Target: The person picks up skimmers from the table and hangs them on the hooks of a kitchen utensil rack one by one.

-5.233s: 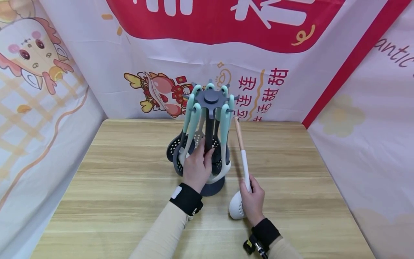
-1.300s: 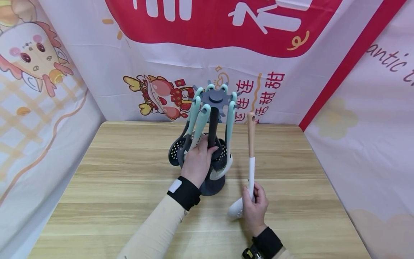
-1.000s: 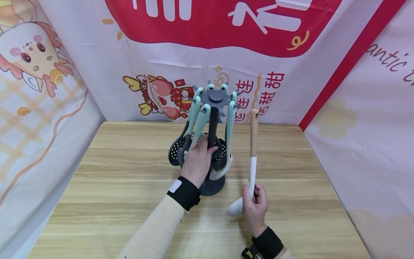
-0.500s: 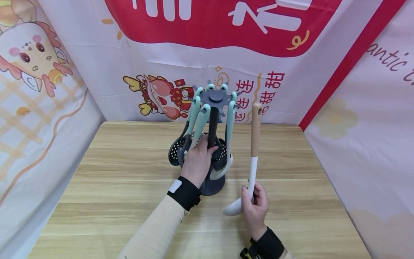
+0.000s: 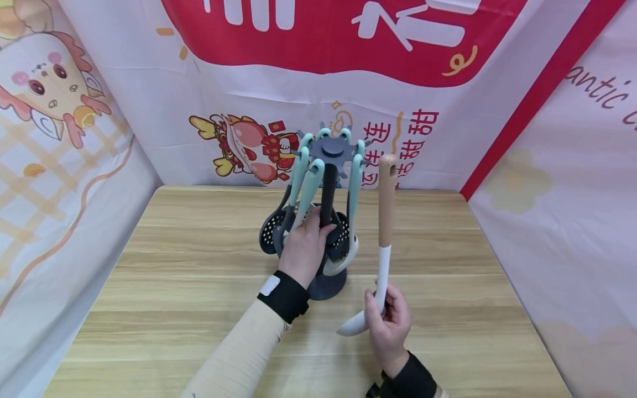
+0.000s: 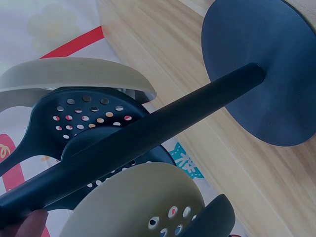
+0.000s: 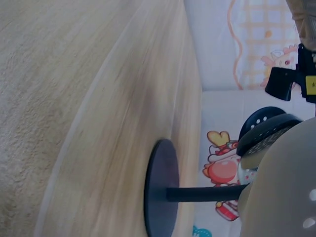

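Observation:
My left hand (image 5: 303,249) grips the dark central pole (image 5: 328,193) of a utensil stand, whose round base (image 5: 325,284) rests on the table. Teal-handled utensils (image 5: 308,185) hang from hooks on its top disc (image 5: 332,149); perforated dark heads (image 6: 86,111) and pale ones show in the left wrist view. To the right of the stand, my right hand (image 5: 390,326) holds a white slotted ladle (image 5: 383,271) low on its neck. The ladle's wooden handle points up, and its bowl (image 7: 291,182) sticks out leftward from my fingers. The ladle and stand are apart.
Both hands work over a wood-grain table (image 5: 199,237). A printed white and red cloth (image 5: 318,88) hangs behind it, with more cloth along the left and right sides. The stand is the only other object standing on the table.
My right hand has raised and tipped the ladle, so its handle end stands higher and its bowl shows from the side. The stand has turned slightly; my left hand stays on its pole.

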The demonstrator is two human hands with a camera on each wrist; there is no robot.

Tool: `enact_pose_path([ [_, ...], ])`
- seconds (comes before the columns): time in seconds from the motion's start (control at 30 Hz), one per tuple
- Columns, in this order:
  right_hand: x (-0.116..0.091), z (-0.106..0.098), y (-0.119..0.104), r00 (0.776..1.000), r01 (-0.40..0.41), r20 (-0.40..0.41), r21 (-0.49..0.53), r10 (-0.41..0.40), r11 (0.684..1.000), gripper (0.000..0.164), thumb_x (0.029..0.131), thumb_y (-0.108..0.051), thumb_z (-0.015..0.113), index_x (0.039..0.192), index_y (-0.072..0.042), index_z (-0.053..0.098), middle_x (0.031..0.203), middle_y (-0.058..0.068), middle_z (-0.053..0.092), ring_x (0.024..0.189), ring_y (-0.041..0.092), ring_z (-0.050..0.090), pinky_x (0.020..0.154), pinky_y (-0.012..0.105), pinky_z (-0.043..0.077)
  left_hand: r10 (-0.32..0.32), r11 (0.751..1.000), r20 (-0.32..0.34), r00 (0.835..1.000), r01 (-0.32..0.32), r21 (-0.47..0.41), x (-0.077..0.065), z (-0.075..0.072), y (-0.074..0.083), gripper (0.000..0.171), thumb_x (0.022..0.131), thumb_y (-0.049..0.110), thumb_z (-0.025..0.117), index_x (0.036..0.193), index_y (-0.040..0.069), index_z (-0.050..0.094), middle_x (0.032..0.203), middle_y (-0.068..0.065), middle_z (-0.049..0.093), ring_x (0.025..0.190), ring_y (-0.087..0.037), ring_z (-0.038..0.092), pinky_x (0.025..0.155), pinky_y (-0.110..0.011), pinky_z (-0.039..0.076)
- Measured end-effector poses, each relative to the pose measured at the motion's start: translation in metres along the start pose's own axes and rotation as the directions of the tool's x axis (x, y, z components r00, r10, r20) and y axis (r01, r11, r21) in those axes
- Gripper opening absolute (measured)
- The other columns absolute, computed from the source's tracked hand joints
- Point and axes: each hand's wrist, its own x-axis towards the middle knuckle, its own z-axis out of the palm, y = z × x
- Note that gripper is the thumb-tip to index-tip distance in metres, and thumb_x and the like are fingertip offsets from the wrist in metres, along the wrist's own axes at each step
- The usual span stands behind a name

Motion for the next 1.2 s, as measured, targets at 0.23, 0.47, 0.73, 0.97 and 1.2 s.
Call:
enact_pose_path([
  [0.23,0.001,0.007,-0.007,0.996,0.075,0.044,0.048,-0.077,0.996,0.025,0.070,0.028,0.053,0.095,0.025,0.052,0.073,0.006,0.057,0.053,0.006,0.043,0.036,0.022,0.031,0.003,1.000,0.010,1.000,-0.003,0.021,0.000,-0.001,0.001,0.032,0.096,0.021,0.064,0.118,-0.001,0.057,0.094,-0.013,0.072,0.086,-0.025,0.074,0.074,-0.036,0.061],
  [0.47,-0.001,0.012,-0.009,0.992,0.110,0.057,0.051,-0.113,0.993,0.023,0.072,0.024,0.057,0.094,0.025,0.052,0.071,0.012,0.056,0.053,0.008,0.044,0.037,0.019,0.033,0.000,1.000,0.028,1.000,-0.001,0.017,0.000,-0.002,0.001,0.032,0.098,0.024,0.062,0.118,-0.001,0.057,0.095,-0.013,0.073,0.087,-0.025,0.074,0.076,-0.036,0.061],
  [0.73,0.000,0.017,-0.014,0.988,0.129,0.073,0.066,-0.134,0.989,0.017,0.077,0.019,0.060,0.092,0.024,0.053,0.071,0.014,0.056,0.050,0.009,0.042,0.037,0.016,0.034,0.005,1.000,0.021,1.000,-0.005,0.005,-0.001,-0.002,0.001,0.032,0.098,0.022,0.062,0.119,-0.001,0.057,0.094,-0.014,0.073,0.087,-0.026,0.074,0.076,-0.037,0.061],
  [0.97,0.000,0.020,-0.014,0.987,0.139,0.077,0.066,-0.144,0.988,0.016,0.080,0.015,0.063,0.091,0.024,0.054,0.068,0.015,0.054,0.049,0.009,0.040,0.037,0.015,0.033,-0.006,1.000,0.028,1.000,0.006,-0.004,0.000,-0.001,0.000,0.031,0.096,0.021,0.065,0.118,0.000,0.057,0.097,-0.013,0.073,0.091,-0.025,0.074,0.081,-0.037,0.060],
  [1.2,-0.002,0.022,-0.012,0.985,0.154,0.069,0.048,-0.157,0.987,0.018,0.083,0.010,0.066,0.092,0.023,0.056,0.066,0.015,0.054,0.048,0.009,0.041,0.037,0.015,0.033,0.008,1.000,0.016,1.000,-0.008,0.002,-0.001,0.000,-0.001,0.031,0.096,0.021,0.065,0.118,0.000,0.058,0.097,-0.013,0.073,0.090,-0.025,0.074,0.080,-0.037,0.060],
])
